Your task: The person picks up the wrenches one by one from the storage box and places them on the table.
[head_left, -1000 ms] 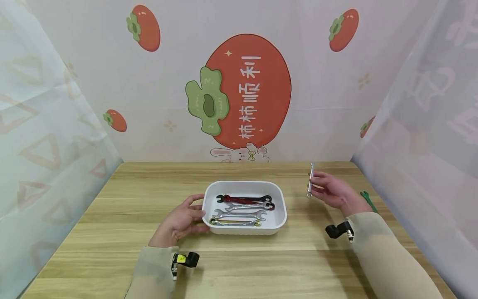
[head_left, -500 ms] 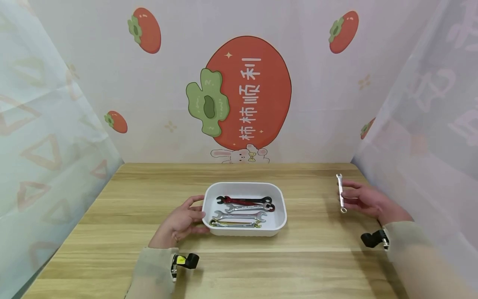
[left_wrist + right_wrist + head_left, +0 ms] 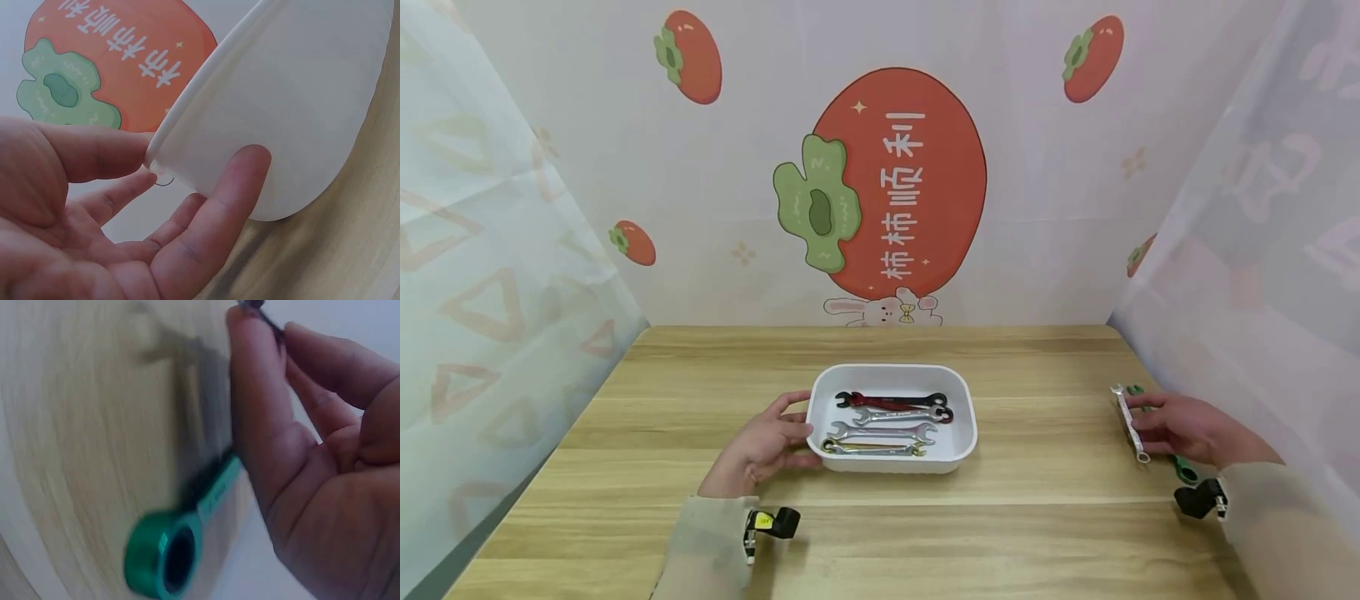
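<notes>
Our right hand [image 3: 1193,432] pinches the silver wrench [image 3: 1130,423], now moved farther right beside the green wrench [image 3: 149,553] (our work seems centred there), while our left hand [image 3: 766,442], fingers relaxed, touches the tray [image 3: 891,465]

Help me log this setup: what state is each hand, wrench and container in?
Silver wrench: held above the table.
Right hand: pinching the silver wrench.
Green wrench: on the table, partly hidden by the right hand.
White container: upright on the table, open-topped.
Left hand: touching the container's left end.
Wrenches inside: lengthwise, some overlapping.
</notes>
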Demonstrator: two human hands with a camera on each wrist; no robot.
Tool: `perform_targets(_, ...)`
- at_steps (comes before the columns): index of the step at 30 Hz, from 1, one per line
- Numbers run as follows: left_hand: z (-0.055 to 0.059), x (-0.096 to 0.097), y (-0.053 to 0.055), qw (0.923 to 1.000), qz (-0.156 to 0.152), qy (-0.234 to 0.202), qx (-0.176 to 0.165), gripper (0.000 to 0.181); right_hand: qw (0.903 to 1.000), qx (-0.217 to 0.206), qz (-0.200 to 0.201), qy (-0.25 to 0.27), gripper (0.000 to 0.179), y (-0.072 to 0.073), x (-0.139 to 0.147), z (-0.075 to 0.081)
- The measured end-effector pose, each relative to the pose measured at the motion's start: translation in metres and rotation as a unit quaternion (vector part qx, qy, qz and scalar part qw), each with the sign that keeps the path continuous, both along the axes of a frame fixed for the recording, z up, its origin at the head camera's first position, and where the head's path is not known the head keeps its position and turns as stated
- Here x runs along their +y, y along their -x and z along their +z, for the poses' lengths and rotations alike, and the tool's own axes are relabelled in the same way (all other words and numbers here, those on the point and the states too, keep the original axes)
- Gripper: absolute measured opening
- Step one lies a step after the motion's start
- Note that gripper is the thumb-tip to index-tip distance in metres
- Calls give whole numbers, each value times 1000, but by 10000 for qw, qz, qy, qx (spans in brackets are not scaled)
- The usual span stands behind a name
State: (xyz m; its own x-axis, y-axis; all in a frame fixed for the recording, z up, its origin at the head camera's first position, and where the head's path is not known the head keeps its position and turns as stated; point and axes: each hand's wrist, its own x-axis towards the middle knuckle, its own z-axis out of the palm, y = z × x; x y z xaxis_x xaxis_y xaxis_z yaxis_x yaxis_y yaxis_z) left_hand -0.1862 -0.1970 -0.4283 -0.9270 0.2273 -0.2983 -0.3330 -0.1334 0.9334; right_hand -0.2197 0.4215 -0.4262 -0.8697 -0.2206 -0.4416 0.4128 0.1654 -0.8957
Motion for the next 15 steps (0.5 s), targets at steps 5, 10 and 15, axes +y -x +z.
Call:
perform_targets(5, 0, 0, 1, 10000, 8, -28, -16, 58, 9978, -55, -79, -661, 42, 3, 6, -2)
perform_targets(10, -1, 0, 1, 10000, 33, -14, -30, 58, 9916, -120, -243, -1266, 52, 10, 11, -10)
perform_targets(15, -2, 0, 1, 10000, 32, -15, -22, 58, 9800, -29, -184, -1982, 53, 13, 9, -8)
